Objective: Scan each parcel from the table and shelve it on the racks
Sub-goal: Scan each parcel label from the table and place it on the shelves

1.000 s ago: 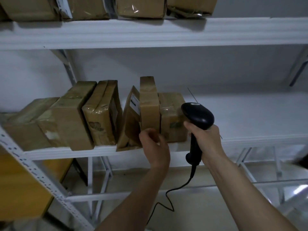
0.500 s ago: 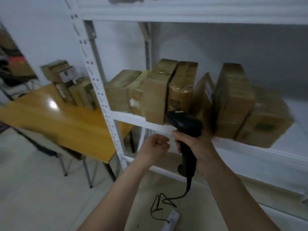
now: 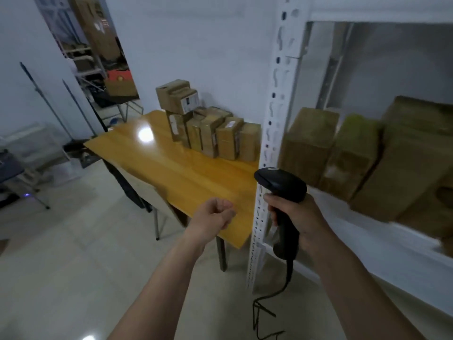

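Parcels [image 3: 210,128] wait in a cluster at the far end of the table [image 3: 171,173], beyond the left hand [image 3: 215,214] and a little right of it, hard against the rack post [image 3: 272,133]. Several stand on edge in a row, and a smaller box sits on top at the far left of the group. White labels show on some faces.

The left hand hangs over the near edge of the table, fingers curled into a loose fist and holding nothing. The right hand [image 3: 296,219] is wrapped around the grip of the scanner [image 3: 282,187], whose head points forward and left, toward the table. Its cable [image 3: 269,312] trails down to the floor below that hand.

Right of the scanner, on the rack shelf [image 3: 382,244], shelved boxes [image 3: 355,155] stand side by side; they are blurred.

The step in hand looks like fetching the next parcel. It would go best if the left hand opens early and takes one from the near end of the row, not from under the stacked box, which could tip. Turning the label toward the scanner as the parcel comes back would save a second adjustment. The cable should be kept clear of the post and the table leg.
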The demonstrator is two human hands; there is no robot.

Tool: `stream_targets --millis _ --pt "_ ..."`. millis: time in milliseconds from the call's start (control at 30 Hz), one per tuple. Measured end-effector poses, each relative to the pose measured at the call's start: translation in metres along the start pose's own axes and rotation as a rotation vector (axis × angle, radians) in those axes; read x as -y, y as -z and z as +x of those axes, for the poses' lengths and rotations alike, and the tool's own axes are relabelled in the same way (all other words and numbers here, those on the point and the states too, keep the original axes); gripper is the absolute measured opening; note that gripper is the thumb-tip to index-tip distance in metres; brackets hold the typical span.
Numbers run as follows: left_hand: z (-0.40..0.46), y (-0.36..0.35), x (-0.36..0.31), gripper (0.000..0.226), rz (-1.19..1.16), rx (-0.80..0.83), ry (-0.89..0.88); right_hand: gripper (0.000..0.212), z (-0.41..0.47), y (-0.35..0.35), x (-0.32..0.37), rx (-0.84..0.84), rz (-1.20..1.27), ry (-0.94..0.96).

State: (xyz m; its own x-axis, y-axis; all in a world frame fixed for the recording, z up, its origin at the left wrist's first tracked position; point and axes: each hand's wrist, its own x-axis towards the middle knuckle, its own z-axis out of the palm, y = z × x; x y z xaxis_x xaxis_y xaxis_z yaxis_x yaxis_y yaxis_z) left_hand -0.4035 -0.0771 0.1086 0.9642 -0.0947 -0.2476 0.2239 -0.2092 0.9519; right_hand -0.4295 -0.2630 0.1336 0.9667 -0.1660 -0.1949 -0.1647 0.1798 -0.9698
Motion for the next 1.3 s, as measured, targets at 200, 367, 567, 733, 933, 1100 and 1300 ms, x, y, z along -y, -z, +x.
stream_targets --millis 200,367,567,733,933,1100,1300 --pt "0.047 0.083 -0.008 0.008 0.091 -0.011 -0.031 0.013 0.045 -0.083 -0.007 0.011 0.040 -0.009" --pt "0.076 0.129 -0.012 0.007 0.140 -0.022 -0.057 0.011 0.068 -0.133 -0.008 0.072 0.009 -0.001" --pt "0.115 0.168 -0.008 0.008 0.146 -0.039 -0.049 0.010 0.105 -0.175 -0.006 0.109 0.006 -0.036" --pt "0.158 0.199 -0.005 0.007 0.154 -0.025 -0.031 0.009 0.147 -0.208 -0.006 0.115 0.058 -0.070" --pt "0.237 0.233 -0.018 0.012 0.195 -0.034 -0.023 0.011 0.218 -0.244 0.004 0.133 0.112 -0.087" --pt "0.318 0.249 -0.043 0.021 0.250 -0.047 -0.010 0.011 0.287 -0.266 0.019 0.101 0.138 -0.099" --pt "0.408 0.270 -0.059 0.041 0.251 -0.099 -0.022 0.017 0.361 -0.287 0.032 0.145 0.135 -0.098"
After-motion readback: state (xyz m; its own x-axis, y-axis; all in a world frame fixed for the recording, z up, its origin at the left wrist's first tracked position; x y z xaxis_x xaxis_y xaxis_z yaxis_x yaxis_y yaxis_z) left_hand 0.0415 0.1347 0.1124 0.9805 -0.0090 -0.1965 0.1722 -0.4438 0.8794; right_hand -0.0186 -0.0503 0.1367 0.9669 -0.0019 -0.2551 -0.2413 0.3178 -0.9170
